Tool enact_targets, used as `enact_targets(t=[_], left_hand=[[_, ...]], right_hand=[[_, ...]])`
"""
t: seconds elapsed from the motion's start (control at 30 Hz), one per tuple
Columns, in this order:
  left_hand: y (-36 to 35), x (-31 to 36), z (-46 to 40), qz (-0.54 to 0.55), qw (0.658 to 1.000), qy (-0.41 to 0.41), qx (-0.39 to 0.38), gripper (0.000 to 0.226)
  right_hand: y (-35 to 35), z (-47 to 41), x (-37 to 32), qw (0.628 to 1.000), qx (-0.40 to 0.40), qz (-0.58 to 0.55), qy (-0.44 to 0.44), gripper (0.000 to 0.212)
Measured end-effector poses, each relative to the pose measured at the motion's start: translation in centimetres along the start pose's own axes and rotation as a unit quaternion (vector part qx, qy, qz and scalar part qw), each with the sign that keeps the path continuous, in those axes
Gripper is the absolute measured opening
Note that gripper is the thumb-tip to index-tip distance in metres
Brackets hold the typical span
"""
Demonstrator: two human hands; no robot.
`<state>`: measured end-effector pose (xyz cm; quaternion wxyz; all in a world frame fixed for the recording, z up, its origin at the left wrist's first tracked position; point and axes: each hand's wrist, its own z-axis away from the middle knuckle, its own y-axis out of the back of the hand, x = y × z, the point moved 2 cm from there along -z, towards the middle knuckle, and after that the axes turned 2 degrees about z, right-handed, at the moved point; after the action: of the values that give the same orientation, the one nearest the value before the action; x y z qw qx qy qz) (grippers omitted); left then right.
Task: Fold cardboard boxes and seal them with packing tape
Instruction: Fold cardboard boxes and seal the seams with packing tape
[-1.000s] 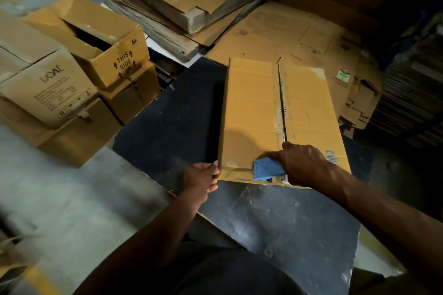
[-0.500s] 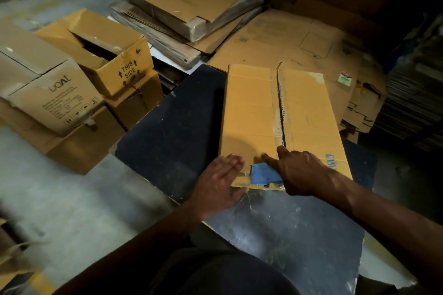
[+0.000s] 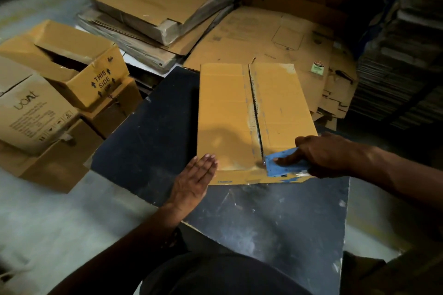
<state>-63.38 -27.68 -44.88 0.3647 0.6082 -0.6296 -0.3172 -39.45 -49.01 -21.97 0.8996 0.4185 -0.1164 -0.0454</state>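
A dark bench (image 3: 263, 223) fills the foreground. The left hand (image 3: 194, 181) lies flat, fingers straight, touching the near left corner of a cardboard box (image 3: 225, 112). The right hand (image 3: 321, 155) grips a blue tape dispenser (image 3: 285, 165) (pressed at the near end of the centre seam). The box's long axis runs away from the viewer. Flattened cartons (image 3: 282, 38) lie beyond.

Dark tabletop (image 3: 153, 141); grey floor (image 3: 48, 218)
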Motion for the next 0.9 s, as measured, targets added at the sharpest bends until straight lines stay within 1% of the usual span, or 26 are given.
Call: enact_targets(t=[0.1, 0.27, 0.4, 0.47, 0.57, 0.63, 0.67, 0.73, 0.8, 0.9], left_hand=[[-0.2, 0.2, 0.0, 0.013, 1.0, 0.003, 0.015, 0.05], [0.7, 0.5, -0.6, -0.001, 1.0, 0.008, 0.018, 0.038], [0.8, 0.4, -0.8, 0.012, 0.999, 0.029, 0.017, 0.037], [1.0, -0.3, -0.7, 0.015, 0.999, 0.031, 0.019, 0.045], [2.2, -2.8, -1.6, 0.029, 0.998, 0.049, 0.019, 0.042], [3.2, -4.5, -2.5, 0.034, 0.998, 0.045, -0.013, 0.044], [3.8, -5.1, -3.0, 0.027, 0.998, 0.037, -0.049, 0.047], [4.8, -4.9, -4.1, -0.008, 0.991, 0.03, -0.133, 0.063], [5.2, -2.6, -6.1, -0.028, 0.984, 0.031, -0.175, 0.074], [3.2, 3.5, -9.0, 0.027, 0.98, -0.018, -0.197, 0.083]], right_hand=[[-1.4, 0.8, 1.6, 1.0, -0.018, 0.005, -0.018, 0.078], [-3.2, 0.0, 1.7, 0.999, -0.033, -0.015, -0.035, 0.072], [-3.6, -0.6, 1.8, 0.998, -0.039, -0.024, -0.041, 0.074], [-3.7, -0.7, 1.4, 0.997, -0.049, -0.037, -0.041, 0.078], [-3.2, -1.6, -0.1, 0.999, -0.024, -0.033, -0.036, 0.079], [-2.6, -2.6, -0.8, 0.999, -0.008, -0.029, -0.033, 0.078], [-2.3, -3.0, -0.8, 0.999, -0.004, -0.035, -0.034, 0.076], [-2.0, -3.3, -0.5, 0.998, 0.0, -0.053, -0.035, 0.073], [-2.0, -3.3, -0.2, 0.998, -0.001, -0.06, -0.031, 0.07], [-2.1, -3.3, -0.2, 0.998, 0.001, -0.054, -0.028, 0.069]])
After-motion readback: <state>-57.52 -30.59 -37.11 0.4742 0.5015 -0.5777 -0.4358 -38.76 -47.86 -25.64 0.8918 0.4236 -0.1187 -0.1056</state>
